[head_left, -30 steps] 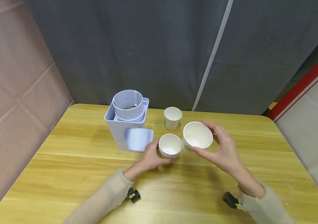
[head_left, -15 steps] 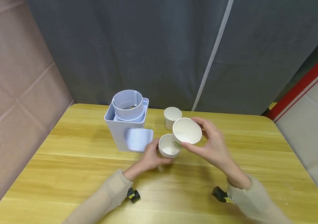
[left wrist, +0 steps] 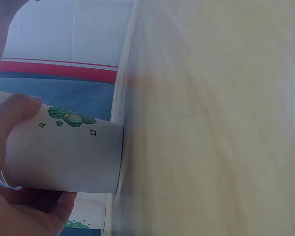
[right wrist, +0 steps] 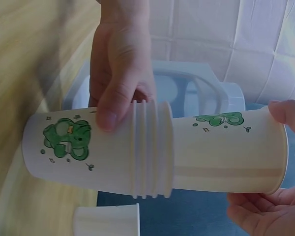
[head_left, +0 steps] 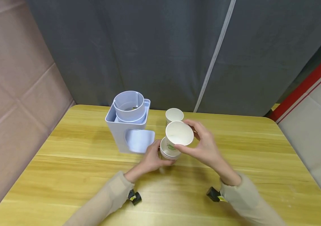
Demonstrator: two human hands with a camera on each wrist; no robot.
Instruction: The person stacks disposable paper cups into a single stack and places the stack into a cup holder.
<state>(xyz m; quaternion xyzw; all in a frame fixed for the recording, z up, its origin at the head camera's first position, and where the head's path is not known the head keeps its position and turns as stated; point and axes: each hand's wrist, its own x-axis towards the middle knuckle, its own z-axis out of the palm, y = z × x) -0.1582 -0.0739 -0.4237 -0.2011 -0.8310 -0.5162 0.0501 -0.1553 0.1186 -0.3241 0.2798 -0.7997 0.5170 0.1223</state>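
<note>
Soft glare whitens the table (head_left: 171, 191); both wrist views look dimmer, hazy.

On my head feed, clock centred on the stack of cups (head_left: 164, 151). I log the stack as white; the right wrist feed gives me its print: a green animal figure, small star outlines, sprigs. Upper cup (head_left: 179, 133), 1 o'clock: white, similar green print. Standing cup (head_left: 174, 114), 12: white. Container (head_left: 118, 135), 10: pale lavender-blue. Tabletop (head_left: 174, 197), 6: yellow, streaked wood grain. Curtain (head_left: 149, 47), 12: dark grey; strip (head_left: 215, 56), 1: light grey. Wall (head_left: 16, 78), 10: pinkish beige. Panel (head_left: 318, 125), 3: white; band (head_left: 304, 84), 2: red. Left sleeve (head_left: 106, 195), 8, and right sleeve (head_left: 245, 194), 4: I note beige.
</note>
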